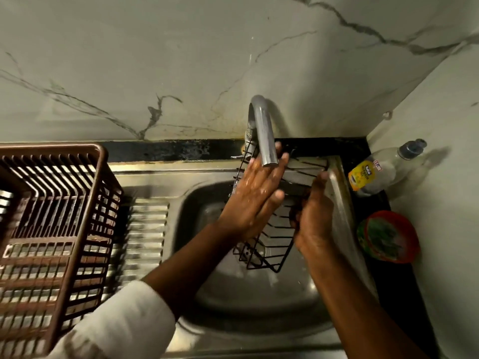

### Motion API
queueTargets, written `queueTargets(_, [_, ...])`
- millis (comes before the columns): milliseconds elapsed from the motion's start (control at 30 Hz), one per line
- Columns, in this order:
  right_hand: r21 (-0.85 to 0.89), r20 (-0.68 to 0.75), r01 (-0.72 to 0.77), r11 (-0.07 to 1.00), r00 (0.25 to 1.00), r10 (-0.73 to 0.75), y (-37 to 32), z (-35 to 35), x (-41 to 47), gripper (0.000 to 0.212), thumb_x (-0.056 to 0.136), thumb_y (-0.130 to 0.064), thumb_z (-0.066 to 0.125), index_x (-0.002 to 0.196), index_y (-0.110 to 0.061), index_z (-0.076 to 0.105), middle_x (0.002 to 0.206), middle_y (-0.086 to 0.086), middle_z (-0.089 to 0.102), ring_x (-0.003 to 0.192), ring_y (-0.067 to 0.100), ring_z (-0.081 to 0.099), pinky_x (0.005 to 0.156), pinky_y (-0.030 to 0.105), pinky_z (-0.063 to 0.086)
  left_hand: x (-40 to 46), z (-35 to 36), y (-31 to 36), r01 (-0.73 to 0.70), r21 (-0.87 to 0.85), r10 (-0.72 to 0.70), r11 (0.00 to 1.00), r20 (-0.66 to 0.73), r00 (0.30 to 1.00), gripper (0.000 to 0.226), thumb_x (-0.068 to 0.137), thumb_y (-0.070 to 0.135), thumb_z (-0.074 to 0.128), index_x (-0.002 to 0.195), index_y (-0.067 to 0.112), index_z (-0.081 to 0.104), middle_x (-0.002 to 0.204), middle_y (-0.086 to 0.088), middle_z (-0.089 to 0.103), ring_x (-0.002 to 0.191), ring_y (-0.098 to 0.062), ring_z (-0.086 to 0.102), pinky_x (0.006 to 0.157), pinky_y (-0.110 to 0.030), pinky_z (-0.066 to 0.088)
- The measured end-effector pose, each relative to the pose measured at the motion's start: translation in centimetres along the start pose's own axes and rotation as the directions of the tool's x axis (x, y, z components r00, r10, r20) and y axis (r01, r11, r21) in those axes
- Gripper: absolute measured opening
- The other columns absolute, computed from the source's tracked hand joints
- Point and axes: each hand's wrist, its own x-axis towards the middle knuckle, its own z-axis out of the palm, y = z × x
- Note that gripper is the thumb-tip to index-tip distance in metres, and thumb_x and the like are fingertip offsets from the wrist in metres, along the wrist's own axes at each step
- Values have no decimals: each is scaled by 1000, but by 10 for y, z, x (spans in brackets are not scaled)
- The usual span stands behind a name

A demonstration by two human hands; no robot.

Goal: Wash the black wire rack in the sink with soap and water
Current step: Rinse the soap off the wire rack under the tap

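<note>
From the head view, the black wire rack (pixel 269 244), a basket of thin dark rods with a rectangular grid, is held tilted over the basin of the stainless-steel sink (pixel 233 301), its upper end reaching up under the curved metal tap (pixel 263 130).

The right hand (pixel 312 218) clasps the rack's right edge, fingers curled round the wires, thumb pointing up toward the sink's right rim. The left hand (pixel 252 200), wet and glossy, lies flat against the rack's wires with fingers straight and together, fingertips just beneath the tap's round spout. Whether water is running cannot be told. A pale sleeve (pixel 124 327) covers the left forearm.

Well to the left of the grip, a brown plastic slatted crate (pixel 51 229) stands on the ribbed steel draining board (pixel 147 229). Just right of the gripping hand, past the sink rim on the dark counter, lies a clear plastic bottle (pixel 381 169) with a yellow label and dark cap, leaning toward the corner. Nearer than it sits a round red tub (pixel 412 244) holding something green. Veined marble-like tiles (pixel 181 60) form the wall behind.
</note>
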Motion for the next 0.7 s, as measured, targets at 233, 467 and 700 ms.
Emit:
queueTargets(233, [74, -19, -13, 997, 1000, 15, 6, -3, -13, 70, 91, -77, 39, 89, -11, 63, 51, 0, 37, 39, 12, 29, 38, 23, 24, 51, -5, 0, 5, -111, -9, 994, -33, 999, 57, 108, 20, 35, 160, 3, 23, 171, -10, 17, 159, -26, 4, 126, -57, 14])
queueTargets(467, [314, -45, -7, 949, 999, 22, -22, -15, 11, 56, 96, -71, 36, 66, -24, 42, 46, -8, 36, 37, 10, 27, 39, 18, 20, -35, 8, -3, -67, 31, 63, 997, 117, 991, 60, 104, 20, 36, 159, 0, 22, 171, -13, 8, 159, -30, 4, 124, -60, 15])
queueTargets(700, [229, 27, 16, 973, 999, -23, -15, -14, 1, 60, 97, -70, 34, 67, -23, 55, 56, 0, 44, 43, 13, 32, 41, 21, 23, -14, -1, -5, -99, -5, 99, 995, 121, 988, 60, 104, 16, 40, 159, 0, 23, 170, -17, 9, 159, -30, 2, 125, -61, 13])
